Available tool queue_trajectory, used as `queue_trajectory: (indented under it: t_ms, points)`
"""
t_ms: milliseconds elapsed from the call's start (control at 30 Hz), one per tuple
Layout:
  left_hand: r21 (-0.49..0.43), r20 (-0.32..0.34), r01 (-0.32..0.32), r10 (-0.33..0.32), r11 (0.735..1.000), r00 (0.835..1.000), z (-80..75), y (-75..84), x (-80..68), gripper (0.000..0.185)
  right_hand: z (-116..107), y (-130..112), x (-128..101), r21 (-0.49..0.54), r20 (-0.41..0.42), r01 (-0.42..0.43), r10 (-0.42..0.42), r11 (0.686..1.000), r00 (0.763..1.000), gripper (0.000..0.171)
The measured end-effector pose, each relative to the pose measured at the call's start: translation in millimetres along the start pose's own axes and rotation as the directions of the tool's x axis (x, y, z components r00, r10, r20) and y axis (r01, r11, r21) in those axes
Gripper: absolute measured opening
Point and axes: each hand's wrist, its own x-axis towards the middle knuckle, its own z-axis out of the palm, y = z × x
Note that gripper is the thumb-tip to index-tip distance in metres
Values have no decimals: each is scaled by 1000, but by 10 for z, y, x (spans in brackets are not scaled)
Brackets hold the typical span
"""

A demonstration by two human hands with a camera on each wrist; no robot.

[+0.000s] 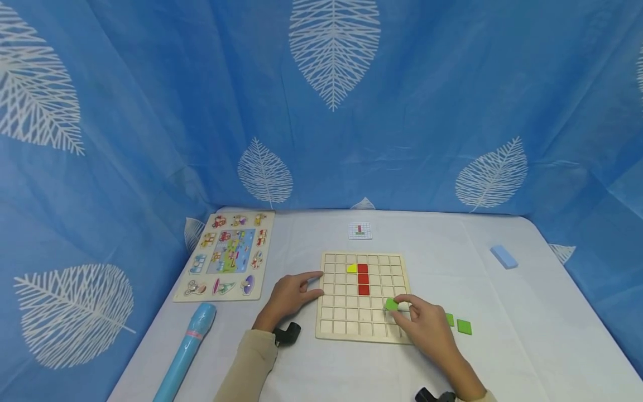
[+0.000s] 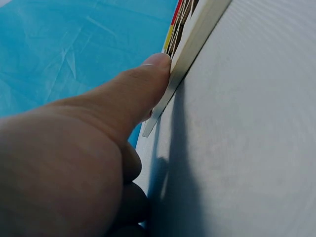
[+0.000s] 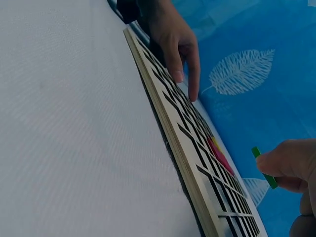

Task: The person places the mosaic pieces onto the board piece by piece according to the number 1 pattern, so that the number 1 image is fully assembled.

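A wooden grid board (image 1: 339, 314) lies on the white table. Three red square tiles (image 1: 363, 278) form a column in it, with a yellow tile (image 1: 352, 268) beside the top one. My left hand (image 1: 291, 296) touches the board's left edge with thumb and index finger; in the left wrist view the thumb (image 2: 133, 89) presses on the rim. Between thumb and index finger, my right hand (image 1: 427, 329) pinches a green square tile (image 1: 391, 304) above the board's right part. The right wrist view shows this green tile (image 3: 264, 168) edge-on, clear of the grid.
Two green tiles (image 1: 464, 326) lie right of the board, one partly behind the right hand. A small pattern card (image 1: 359, 230) sits beyond the board. A blue block (image 1: 504, 257) is at far right. Leftward are a picture puzzle (image 1: 226, 259) and a blue tube (image 1: 183, 354).
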Motion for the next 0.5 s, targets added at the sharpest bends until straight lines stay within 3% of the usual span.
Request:
queue_trajectory:
  t_ms: [500]
  points:
    - [8, 9, 25, -25, 1000, 1000, 0, -2, 3, 50, 203, -100, 128, 49, 81, 18, -22, 999, 996, 21]
